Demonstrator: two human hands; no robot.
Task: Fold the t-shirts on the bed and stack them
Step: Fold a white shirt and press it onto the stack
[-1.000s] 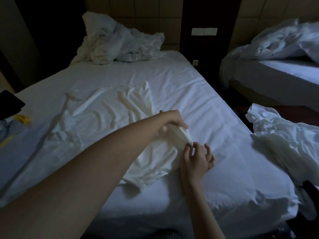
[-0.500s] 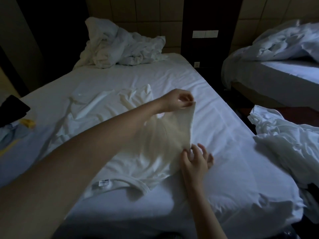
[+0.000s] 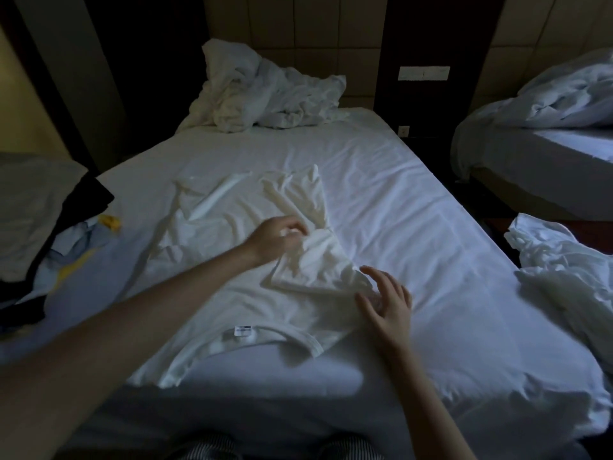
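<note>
The left hand [image 3: 278, 239] has come down: half a second ago it held the side of the t-shirt [image 3: 232, 303] up in the air, and now that side is laid over the middle as a folded flap [image 3: 318, 267]. The right hand [image 3: 386, 302] was pinning the edge before; now its fingers are spread and loose, just beside the flap's corner, and I cannot tell if they touch the cloth. The left hand has its fingers curled on a bit of the t-shirt, so it looks to me like it is pinching it. The t-shirt lies on the bed [image 3: 414, 227], close to the near edge, with its neck label [image 3: 243, 331] facing up. The far part is bunched and full of creases. What could go wrong? With nothing pressing the fold line, the flap may slide or spring open when the left hand lets go. The creases could get folded in, and the fold would come out crooked. A heap of white cloth [image 3: 265, 94] sits at the head of the bed, more white clothes [image 3: 564, 277] lie off to the right, and dark and blue clothes [image 3: 66, 227] lie on the left.
</note>
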